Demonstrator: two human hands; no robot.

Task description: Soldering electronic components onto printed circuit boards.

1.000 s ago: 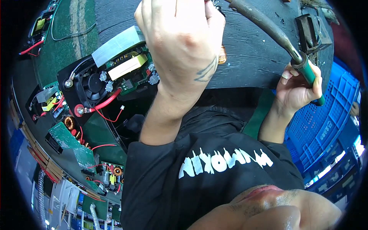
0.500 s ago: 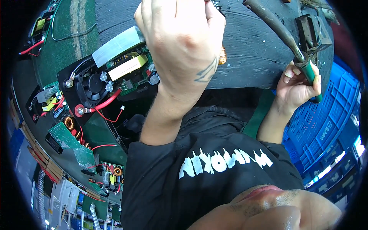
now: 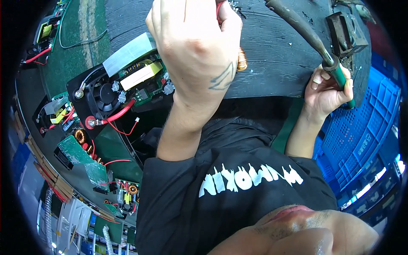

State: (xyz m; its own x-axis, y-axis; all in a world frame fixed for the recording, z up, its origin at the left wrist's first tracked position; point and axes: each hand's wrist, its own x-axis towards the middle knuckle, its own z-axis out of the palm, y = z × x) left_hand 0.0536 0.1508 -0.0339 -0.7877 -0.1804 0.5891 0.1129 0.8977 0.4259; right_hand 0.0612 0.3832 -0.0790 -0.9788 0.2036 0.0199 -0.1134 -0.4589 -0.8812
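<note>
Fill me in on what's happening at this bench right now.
A person is bent over a dark workbench. The right hand grips a soldering iron by its green handle, with the shaft angled up and away toward the top edge. The left hand is raised and closed on something small with a bit of red showing; a copper coil sits just beside it. Left of that hand lies an open power board with a fan, with more circuit boards further left.

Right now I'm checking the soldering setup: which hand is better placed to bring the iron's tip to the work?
The right hand: it already grips the soldering iron by its green handle. The left hand is closed around something with red wire near the copper coil.
</note>
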